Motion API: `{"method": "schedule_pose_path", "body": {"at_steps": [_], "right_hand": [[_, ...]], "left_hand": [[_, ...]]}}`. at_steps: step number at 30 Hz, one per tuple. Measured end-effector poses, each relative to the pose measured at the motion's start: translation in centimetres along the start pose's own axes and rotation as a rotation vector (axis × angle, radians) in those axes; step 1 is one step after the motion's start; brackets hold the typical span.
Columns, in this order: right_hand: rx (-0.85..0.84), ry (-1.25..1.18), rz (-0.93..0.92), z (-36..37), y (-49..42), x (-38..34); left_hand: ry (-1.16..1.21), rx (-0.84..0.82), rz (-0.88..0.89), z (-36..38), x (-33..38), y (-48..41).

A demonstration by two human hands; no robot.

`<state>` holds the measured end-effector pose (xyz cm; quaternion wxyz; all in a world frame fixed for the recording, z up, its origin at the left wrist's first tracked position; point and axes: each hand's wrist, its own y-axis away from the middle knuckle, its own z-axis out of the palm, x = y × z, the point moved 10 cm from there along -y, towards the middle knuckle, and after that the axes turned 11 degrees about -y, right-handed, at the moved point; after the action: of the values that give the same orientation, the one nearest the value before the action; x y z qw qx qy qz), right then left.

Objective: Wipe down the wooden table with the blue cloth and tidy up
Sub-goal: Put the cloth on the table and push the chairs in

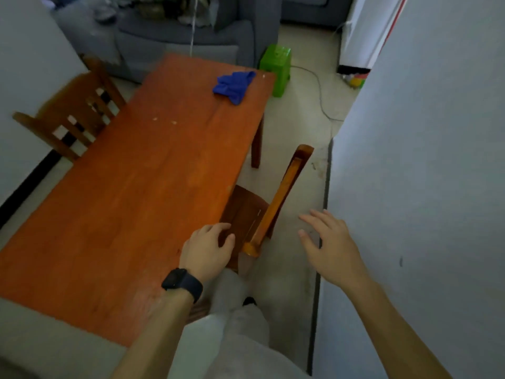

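Cloth: blue cloth (235, 84) upper centre, at wooden table (136, 187) far end, well beyond both hands.
Left hand (207, 248): nearer; fingers curled at table edge, grip unclear.
Right hand (328, 242): fingers spread, empty.

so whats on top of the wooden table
A crumpled blue cloth near the table's far right corner, plus a few pale crumbs. Whatever lies beneath the cloth is hidden.

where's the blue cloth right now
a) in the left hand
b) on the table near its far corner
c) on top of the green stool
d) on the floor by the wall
b: the blue cloth lies crumpled on the table near its far right corner, while the green stool stands on the floor beyond it.
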<state>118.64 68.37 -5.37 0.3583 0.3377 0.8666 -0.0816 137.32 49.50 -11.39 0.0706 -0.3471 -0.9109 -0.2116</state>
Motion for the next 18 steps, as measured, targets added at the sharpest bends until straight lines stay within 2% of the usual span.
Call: {"method": "schedule_pose_path", "body": {"at_steps": [6, 9, 12, 15, 17, 18], "right_hand": [[-0.008, 0.213, -0.249, 0.3, -11.8, -2.0], [-0.071, 0.351, -0.393, 1.5, -16.1, -3.6], [-0.258, 0.487, -0.459, 4.0, -18.8, -3.2], [-0.589, 0.601, -0.559, 8.0, -19.9, -1.5], [-0.81, 0.661, -0.641, 10.2, -20.2, -0.1], [-0.854, 0.669, -0.702, 10.9, -20.6, 0.0]], "left_hand": [[0.13, 0.002, -0.154, 1.1, 0.8, -4.4], [0.178, -0.007, -0.217, 1.3, 1.0, -6.4], [0.194, -0.006, -0.307, 1.1, 0.1, -8.0], [0.234, -0.037, -0.41, 1.9, -0.1, -8.5], [0.344, -0.093, -0.464, 2.9, 0.3, -8.6], [0.432, -0.12, -0.496, 3.2, 0.7, -8.4]]}}
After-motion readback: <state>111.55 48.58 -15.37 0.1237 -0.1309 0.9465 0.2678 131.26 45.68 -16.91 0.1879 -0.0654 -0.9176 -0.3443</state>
